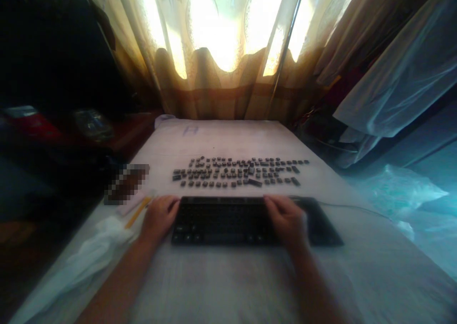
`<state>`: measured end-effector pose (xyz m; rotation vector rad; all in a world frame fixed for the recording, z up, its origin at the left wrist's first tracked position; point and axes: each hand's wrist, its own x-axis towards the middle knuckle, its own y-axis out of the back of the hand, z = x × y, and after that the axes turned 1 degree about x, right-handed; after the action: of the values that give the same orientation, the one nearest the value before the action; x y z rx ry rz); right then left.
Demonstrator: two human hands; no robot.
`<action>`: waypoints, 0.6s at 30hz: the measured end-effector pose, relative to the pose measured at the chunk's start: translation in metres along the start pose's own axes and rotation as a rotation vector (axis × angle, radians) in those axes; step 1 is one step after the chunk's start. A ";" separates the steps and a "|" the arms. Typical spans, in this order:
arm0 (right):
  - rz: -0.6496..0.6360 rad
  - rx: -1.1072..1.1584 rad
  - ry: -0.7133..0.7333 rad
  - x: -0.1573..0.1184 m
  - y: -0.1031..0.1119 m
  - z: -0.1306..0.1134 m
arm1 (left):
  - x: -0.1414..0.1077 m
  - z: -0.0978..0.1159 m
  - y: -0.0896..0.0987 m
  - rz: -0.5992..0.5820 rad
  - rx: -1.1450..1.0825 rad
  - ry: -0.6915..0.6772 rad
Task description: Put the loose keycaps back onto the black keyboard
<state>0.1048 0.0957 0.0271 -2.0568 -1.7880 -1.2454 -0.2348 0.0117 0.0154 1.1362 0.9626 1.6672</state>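
Observation:
A black computer keyboard (221, 219) lies crosswise on the white-covered table. A few keycaps sit in its bottom row; much of the rest looks like a bare key bed, though blur hides detail. My left hand (159, 218) is closed at the keyboard's left end, fingertips against its edge. Over the right part of the keyboard is my right hand (288, 219), its fingers curled together near the back edge. Whatever its fingertips may hold is hidden. Behind the keyboard, loose dark keycaps (232, 174) are laid out in rough rows.
Left of my left hand lie a yellow stick-like item (137, 212), a crumpled white cloth or bag (96, 248) and a pixelated patch. A cable (352, 206) runs off to the right. Curtains (214, 91) hang behind the table (228, 138); clear plastic bags (407, 191) are at right.

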 end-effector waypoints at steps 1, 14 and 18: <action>0.009 0.005 0.002 0.000 0.000 0.001 | 0.001 -0.002 0.000 0.000 0.016 -0.001; 0.013 0.034 0.031 0.001 0.001 -0.005 | -0.008 -0.042 0.015 -0.112 0.277 0.221; 0.004 0.045 0.043 0.001 0.001 -0.005 | -0.013 -0.032 0.015 -0.151 0.290 0.228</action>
<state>0.1030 0.0932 0.0312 -1.9929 -1.7757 -1.2276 -0.2664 -0.0096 0.0167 1.0414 1.4372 1.5921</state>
